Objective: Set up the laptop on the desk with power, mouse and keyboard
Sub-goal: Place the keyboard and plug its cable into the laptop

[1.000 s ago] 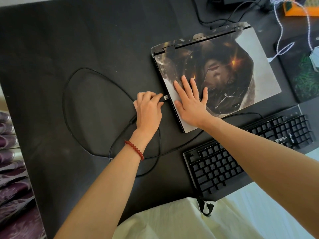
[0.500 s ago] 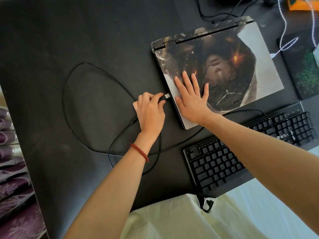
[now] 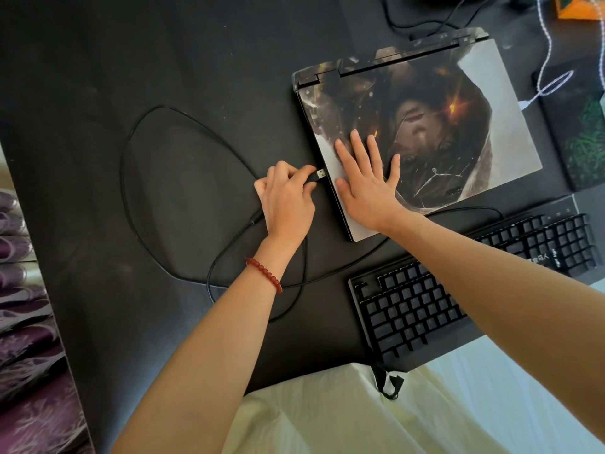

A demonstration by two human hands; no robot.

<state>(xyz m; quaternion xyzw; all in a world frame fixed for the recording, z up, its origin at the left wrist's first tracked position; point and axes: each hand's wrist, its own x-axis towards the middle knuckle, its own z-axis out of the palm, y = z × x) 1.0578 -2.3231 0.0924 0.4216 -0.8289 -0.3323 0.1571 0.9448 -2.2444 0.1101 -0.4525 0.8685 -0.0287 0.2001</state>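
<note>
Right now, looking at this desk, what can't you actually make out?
- Port on the laptop: its left edge faces away in the head view, so whether the USB plug is in is unclear.
- Cable under the left hand: hidden by the hand.
- Keyboard: partly covered by the right forearm.
- Mouse pad: cut off by the right edge.
- Right hand rests flat on the lid.
</note>
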